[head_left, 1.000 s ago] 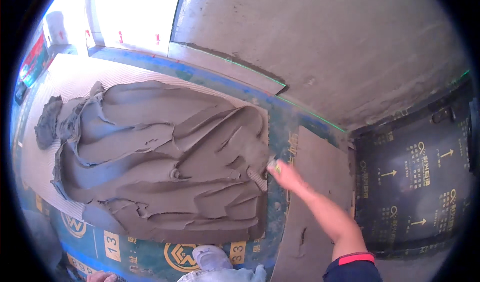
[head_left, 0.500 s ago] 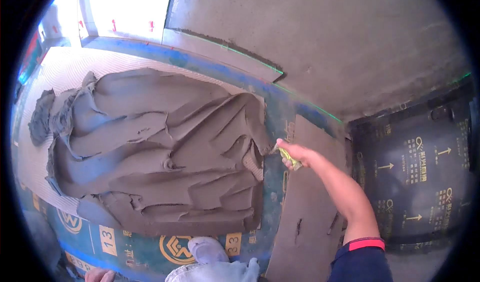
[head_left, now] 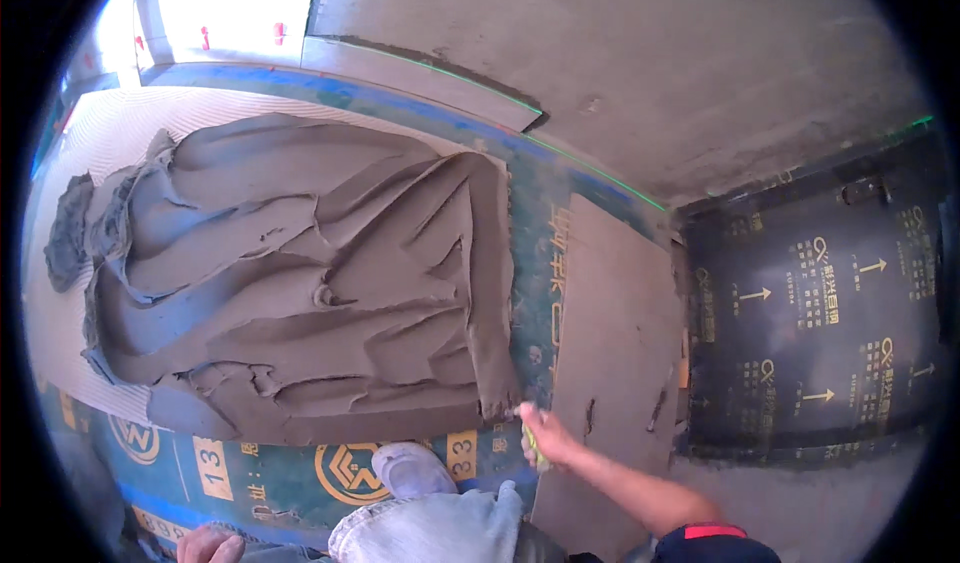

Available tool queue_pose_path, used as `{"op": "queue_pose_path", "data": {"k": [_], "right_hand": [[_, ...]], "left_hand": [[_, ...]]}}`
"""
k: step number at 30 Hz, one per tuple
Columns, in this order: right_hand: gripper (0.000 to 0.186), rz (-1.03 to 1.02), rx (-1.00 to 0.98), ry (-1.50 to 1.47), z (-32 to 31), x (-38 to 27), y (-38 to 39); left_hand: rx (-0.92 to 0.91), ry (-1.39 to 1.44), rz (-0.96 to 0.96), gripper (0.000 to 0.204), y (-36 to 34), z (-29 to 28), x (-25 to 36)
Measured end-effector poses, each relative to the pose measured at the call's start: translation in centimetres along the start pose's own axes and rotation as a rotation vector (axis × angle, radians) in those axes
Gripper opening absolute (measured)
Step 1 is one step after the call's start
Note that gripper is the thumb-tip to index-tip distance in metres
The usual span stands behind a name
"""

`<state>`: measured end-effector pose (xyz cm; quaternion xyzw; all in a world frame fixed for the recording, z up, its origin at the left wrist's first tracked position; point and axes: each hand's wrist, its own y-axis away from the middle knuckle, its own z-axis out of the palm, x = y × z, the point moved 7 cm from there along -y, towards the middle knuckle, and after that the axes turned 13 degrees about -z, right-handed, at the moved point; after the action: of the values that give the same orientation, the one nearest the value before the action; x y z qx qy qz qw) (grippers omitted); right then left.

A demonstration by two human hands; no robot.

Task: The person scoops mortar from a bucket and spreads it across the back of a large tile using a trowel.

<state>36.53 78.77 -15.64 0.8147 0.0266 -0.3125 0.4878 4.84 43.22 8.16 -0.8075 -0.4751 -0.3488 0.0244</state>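
Observation:
A thick layer of wet grey mortar (head_left: 390, 263), ridged and folded, covers most of a pale tile-like slab (head_left: 140, 113) with combed lines. At its near right corner, my right hand (head_left: 545, 437) is closed around the yellow-green handle of a trowel (head_left: 532, 451). The blade is mostly hidden at the mortar's edge. A smooth mortar band (head_left: 490, 293) runs along the right side up to the hand. My left hand (head_left: 210, 544) shows partly at the lower left, its fingers curled together; what they hold, if anything, is hidden.
Green printed sheeting (head_left: 285, 468) lies under the slab. A grey board (head_left: 620, 313) lies to the right, beyond it a black printed panel (head_left: 800, 303). A bare wall (head_left: 680, 73) rises behind, with a green line along its foot. My shoe (head_left: 415, 468) is close to the mortar's near edge.
My right hand has drawn the trowel toward me along the mortar's right edge. The ragged edge there is now a smooth, straight band. The view has shifted slightly.

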Motion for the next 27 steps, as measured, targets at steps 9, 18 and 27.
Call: {"op": "queue_pose_path", "data": {"k": [9,18,27], "right_hand": [[0.040,0.086,0.060,-0.724,6.2,3.4,5.0],[0.038,-0.176,-0.009,-1.170,17.7,-14.7,-8.7],[0.045,-0.514,-0.244,0.395,9.5,-12.7,-4.0]], "left_hand": [[-0.026,0.013,-0.027,0.027,0.6,-0.3,-0.7],[-0.032,-0.066,-0.094,0.025,0.8,0.1,-0.4],[0.005,-0.021,-0.109,0.026,0.1,0.1,-0.9]]}}
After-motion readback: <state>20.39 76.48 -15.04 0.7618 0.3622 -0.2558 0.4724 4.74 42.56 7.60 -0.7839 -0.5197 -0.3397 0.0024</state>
